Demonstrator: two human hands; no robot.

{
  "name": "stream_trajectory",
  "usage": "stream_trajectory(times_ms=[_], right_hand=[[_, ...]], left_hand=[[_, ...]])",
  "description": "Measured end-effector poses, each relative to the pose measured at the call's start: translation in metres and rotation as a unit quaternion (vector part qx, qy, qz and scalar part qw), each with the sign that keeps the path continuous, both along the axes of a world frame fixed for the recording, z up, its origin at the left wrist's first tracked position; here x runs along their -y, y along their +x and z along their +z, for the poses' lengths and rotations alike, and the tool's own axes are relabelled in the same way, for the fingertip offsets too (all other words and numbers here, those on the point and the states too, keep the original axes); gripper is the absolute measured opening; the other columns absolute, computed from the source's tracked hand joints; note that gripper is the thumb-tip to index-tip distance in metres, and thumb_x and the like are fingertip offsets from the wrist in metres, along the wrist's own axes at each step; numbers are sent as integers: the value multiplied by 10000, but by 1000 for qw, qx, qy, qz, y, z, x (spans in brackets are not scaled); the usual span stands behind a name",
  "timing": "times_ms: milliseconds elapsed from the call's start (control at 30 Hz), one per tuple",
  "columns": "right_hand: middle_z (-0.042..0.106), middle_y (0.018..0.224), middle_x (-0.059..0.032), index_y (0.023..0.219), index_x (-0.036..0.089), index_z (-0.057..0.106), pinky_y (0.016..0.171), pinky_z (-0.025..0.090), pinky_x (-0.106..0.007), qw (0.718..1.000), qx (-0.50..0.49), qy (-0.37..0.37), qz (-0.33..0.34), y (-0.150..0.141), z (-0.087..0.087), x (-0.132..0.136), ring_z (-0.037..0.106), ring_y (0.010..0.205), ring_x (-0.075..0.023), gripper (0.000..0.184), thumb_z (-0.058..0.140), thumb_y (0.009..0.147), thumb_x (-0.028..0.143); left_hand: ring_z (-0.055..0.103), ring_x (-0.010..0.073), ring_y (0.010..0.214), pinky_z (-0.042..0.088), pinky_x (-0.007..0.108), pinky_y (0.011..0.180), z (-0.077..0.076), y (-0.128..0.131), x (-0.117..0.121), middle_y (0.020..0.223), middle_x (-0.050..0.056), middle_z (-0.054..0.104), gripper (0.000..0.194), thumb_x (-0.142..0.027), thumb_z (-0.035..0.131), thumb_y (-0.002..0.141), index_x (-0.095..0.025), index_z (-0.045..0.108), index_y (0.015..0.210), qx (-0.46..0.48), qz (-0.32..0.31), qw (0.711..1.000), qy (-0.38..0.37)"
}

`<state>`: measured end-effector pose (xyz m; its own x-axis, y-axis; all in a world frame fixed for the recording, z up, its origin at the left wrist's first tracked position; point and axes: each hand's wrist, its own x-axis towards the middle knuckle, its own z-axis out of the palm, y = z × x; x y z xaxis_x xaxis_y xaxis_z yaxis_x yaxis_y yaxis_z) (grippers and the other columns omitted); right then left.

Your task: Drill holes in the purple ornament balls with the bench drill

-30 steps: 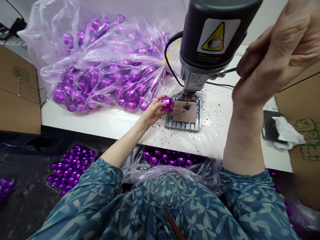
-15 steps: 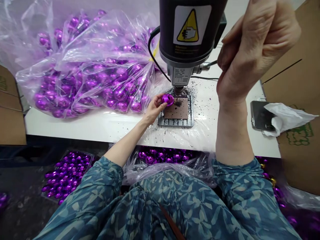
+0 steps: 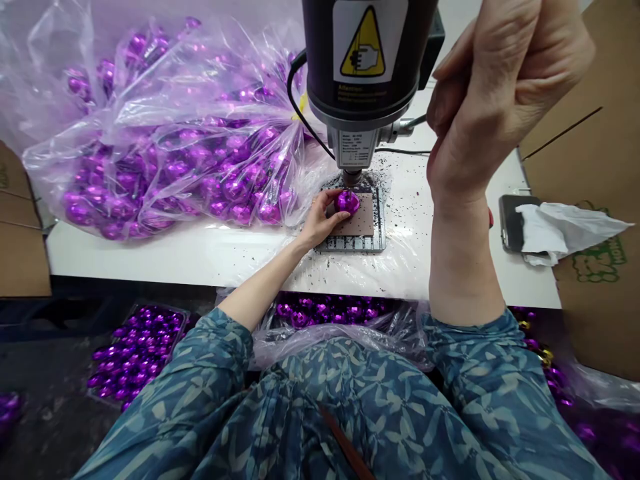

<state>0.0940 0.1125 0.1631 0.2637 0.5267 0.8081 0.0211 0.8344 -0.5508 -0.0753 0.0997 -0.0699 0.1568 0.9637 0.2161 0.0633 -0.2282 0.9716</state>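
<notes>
My left hand (image 3: 323, 219) pinches a shiny purple faceted ball (image 3: 347, 202) between thumb and fingers. The ball sits on a brown board (image 3: 361, 223) on the metal base (image 3: 350, 245) of a bench drill press (image 3: 367, 67). Directly above the ball is the drill's chuck (image 3: 352, 177); whether the two touch I cannot tell. Raised close to the camera at the right, my right hand (image 3: 510, 93) is closed around the drill press handle, which the fingers mostly hide. A rod (image 3: 417, 121) from the drill head leads towards that hand.
Clear plastic bags (image 3: 190, 167) of purple balls lie on the white table (image 3: 150, 257). Dark shavings surround the base. A phone (image 3: 513, 223) under white tissue (image 3: 575, 230) lies right. Below are a tray of balls (image 3: 140, 353) and an open bag of balls (image 3: 330, 310). Cardboard boxes (image 3: 595, 160) flank the table.
My left hand has moved the purple ball to the right, onto the middle of the board under the chuck. My right hand stays raised and closed. The view has shifted slightly.
</notes>
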Motion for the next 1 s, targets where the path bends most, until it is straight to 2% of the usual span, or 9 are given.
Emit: stream_trajectory(times_ms=[167,333,400,500,600,767,900,1000], right_hand=[[451,444,96,594,123,501,459,258,-112,1000,-7,2,21,0,0,2,369,382,63,598,559,706,708],[452,470,82,615,106,545,484,254,-81,1000,-5,28,12,2,-4,1,375,415,80,561,569,818,629],[452,484,78,631,103,565,498,263,-70,999,5,41,2,3,-7,0,383,433,86,548,565,860,600],[475,527,70,655,102,607,526,273,-62,998,22,55,-11,6,-11,1,405,470,94,538,542,909,572],[468,541,61,654,98,620,562,296,-60,997,27,64,-20,6,-17,5,424,503,101,541,524,948,542],[393,501,59,636,111,564,540,310,-95,997,8,67,-37,3,-28,14,410,478,85,546,538,966,545],[310,453,66,590,121,430,495,290,-128,997,-6,67,-45,1,-36,16,377,429,66,621,550,946,615],[273,427,55,556,134,350,453,276,-166,997,-15,52,-51,0,-40,17,365,401,40,678,549,930,664]], left_hand=[[582,338,1394,387,568,1281,1,6,6,1369,106,651,632,-522,895,808,-260,628,1317,-47,14,998,41],[342,356,1640,152,601,1395,-1,10,7,1452,120,660,592,-527,863,845,-260,614,1311,-34,4,998,59],[388,352,1615,202,596,1384,-3,11,6,1430,120,668,589,-529,872,839,-268,612,1297,-20,0,998,51],[556,337,1469,370,573,1307,-5,13,5,1384,113,670,609,-530,890,821,-277,599,1293,-4,-1,999,36],[644,310,1330,476,541,1218,-6,14,5,1327,105,671,625,-540,890,813,-267,585,1285,8,-5,999,31],[655,301,1310,487,535,1219,-4,15,6,1339,109,648,643,-553,890,808,-255,575,1283,20,-9,999,35],[675,313,1276,524,534,1173,1,14,8,1328,113,662,645,-587,884,808,-263,572,1269,8,-17,1000,24],[657,323,1305,503,540,1186,2,12,9,1343,115,654,653,-601,879,810,-261,577,1279,-4,-11,1000,25]])
